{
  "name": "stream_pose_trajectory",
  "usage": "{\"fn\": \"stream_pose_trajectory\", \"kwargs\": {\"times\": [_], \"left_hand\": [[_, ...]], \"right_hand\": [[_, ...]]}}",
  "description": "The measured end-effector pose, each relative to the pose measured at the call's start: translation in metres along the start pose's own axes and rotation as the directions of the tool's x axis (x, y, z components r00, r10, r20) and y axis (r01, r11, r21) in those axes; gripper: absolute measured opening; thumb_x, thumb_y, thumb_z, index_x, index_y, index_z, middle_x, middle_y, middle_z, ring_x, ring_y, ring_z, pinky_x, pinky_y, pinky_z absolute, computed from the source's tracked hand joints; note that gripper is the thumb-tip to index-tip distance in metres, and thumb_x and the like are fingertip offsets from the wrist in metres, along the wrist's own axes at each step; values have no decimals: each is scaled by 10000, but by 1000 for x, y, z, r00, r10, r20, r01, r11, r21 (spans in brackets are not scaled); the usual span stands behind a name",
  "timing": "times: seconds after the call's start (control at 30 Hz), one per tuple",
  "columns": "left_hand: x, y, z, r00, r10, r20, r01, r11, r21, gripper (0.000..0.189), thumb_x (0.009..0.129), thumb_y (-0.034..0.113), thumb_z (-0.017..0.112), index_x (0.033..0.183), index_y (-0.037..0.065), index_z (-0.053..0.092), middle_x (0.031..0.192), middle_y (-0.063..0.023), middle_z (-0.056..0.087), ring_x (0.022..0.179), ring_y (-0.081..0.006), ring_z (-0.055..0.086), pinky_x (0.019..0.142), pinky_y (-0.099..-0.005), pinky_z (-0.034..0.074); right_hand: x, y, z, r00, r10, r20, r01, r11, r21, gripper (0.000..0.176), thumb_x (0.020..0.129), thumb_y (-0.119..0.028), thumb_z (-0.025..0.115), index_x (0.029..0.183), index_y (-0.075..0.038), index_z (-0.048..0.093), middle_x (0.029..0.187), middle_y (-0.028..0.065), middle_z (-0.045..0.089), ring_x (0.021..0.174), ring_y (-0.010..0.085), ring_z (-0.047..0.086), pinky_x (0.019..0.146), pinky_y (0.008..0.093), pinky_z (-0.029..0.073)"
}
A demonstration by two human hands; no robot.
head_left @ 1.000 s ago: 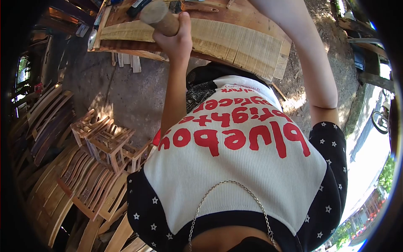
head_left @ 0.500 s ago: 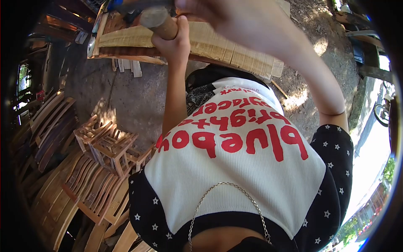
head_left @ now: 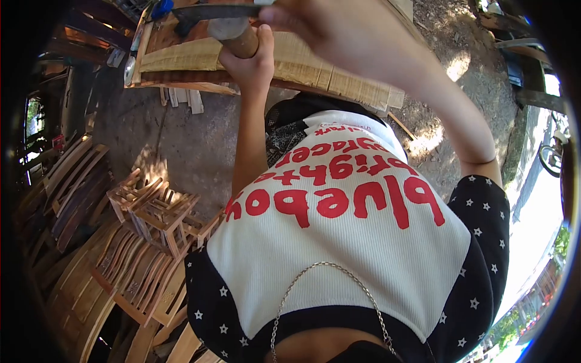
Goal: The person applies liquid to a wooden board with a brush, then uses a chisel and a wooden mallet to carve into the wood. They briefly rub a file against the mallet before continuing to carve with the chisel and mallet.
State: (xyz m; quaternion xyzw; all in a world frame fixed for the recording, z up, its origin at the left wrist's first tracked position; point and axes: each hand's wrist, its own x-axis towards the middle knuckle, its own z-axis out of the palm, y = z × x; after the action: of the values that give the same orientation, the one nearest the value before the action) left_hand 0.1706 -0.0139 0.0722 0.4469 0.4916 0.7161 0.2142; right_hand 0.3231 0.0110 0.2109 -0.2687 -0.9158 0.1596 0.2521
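My left hand is wrapped around a short round piece of wood, its worn grey end facing up toward me. Above that end a long dark flat blade runs sideways and overlaps it in this view. My right hand, blurred and partly cut off by the upper frame edge, is closed at the blade's right end; any handle is hidden. Both hands are over a wooden workbench with a thick pale plank along its near side.
A blue object is on the bench at its far left. Small wooden frames and slatted chair parts lie on the floor at lower left. Curved boards are stacked beyond them. A thin stick lies right of the bench.
The blade has come lower into view above the round wood, and my right hand has shifted slightly with it. My left hand keeps its grip almost unmoved.
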Motion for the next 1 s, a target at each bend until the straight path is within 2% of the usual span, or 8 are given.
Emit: {"fn": "stream_pose_trajectory", "kwargs": {"times": [0.13, 0.17, 0.27, 0.4, 0.53, 0.67, 0.7, 1.0], "left_hand": [[-2, -4, -3, 1000, 1, 17, 0, 1000, -5, 175, 785, 52, 660, 659, 17, 543, 608, 23, 548, 527, -43, 501, 504, -215, 400], [-1, 0, -1, 999, 39, 18, -39, 999, -5, 174, 784, 52, 661, 661, 16, 543, 612, 22, 550, 530, -44, 503, 506, -215, 401], [2, 6, 8, 989, 133, -59, -133, 991, 4, 172, 781, 52, 663, 665, 12, 542, 621, 20, 554, 538, -46, 508, 508, -216, 403], [-2, -4, -1, 999, -9, 45, 8, 1000, 19, 175, 784, 53, 659, 661, 17, 540, 619, 24, 549, 534, -46, 506, 504, -220, 403], [-1, 1, 1, 998, -9, 57, 9, 1000, -10, 177, 788, 58, 657, 659, 22, 541, 615, 25, 548, 531, -43, 505, 505, -219, 403], [-2, -3, 0, 999, 3, 36, -5, 999, 38, 160, 788, 58, 659, 677, 21, 550, 642, 19, 562, 549, -44, 514, 514, -220, 411], [-1, -3, 0, 999, 12, 33, -13, 999, 37, 160, 788, 58, 659, 677, 21, 550, 642, 19, 562, 549, -44, 514, 514, -220, 411], [-2, 2, 0, 999, -16, 41, 15, 1000, 16, 174, 778, 63, 674, 669, 16, 546, 648, 12, 569, 545, -52, 524, 501, -224, 418]], "right_hand": [[10, -13, -24, 862, 202, -466, 65, 866, 495, 389, 963, -275, 417, 773, 32, 561, 555, 166, 547, 493, 318, 562, 495, 420, 456], [5, -3, -25, 993, 86, -84, -33, 867, 498, 403, 967, -284, 410, 771, 35, 560, 551, 163, 544, 503, 320, 565, 499, 430, 448], [2, 2, -2, 998, 50, -23, -52, 996, -77, 423, 985, -284, 389, 747, 31, 541, 480, 121, 451, 423, 256, 473, 464, 395, 420], [12, -16, -24, 870, 225, -438, -15, 901, 434, 433, 975, -294, 401, 732, 28, 559, 570, 160, 540, 480, 318, 538, 532, 421, 466], [3, 12, 0, 999, -17, -48, 17, 1000, -5, 444, 988, -304, 371, 699, -2, 519, 518, 107, 472, 409, 232, 445, 470, 361, 440], [28, -39, -40, 860, 509, -32, -478, 826, 298, 480, 984, -332, 366, 674, 4, 512, 511, 134, 509, 438, 274, 514, 492, 406, 452], [16, -21, -16, 954, 201, 223, -234, 963, 134, 460, 989, -319, 356, 700, 6, 505, 501, 113, 493, 441, 257, 516, 477, 378, 442], [22, -13, -28, 950, 301, 79, -311, 917, 248, 468, 983, -322, 380, 732, 33, 551, 503, 124, 511, 473, 279, 545, 508, 387, 452]]}}
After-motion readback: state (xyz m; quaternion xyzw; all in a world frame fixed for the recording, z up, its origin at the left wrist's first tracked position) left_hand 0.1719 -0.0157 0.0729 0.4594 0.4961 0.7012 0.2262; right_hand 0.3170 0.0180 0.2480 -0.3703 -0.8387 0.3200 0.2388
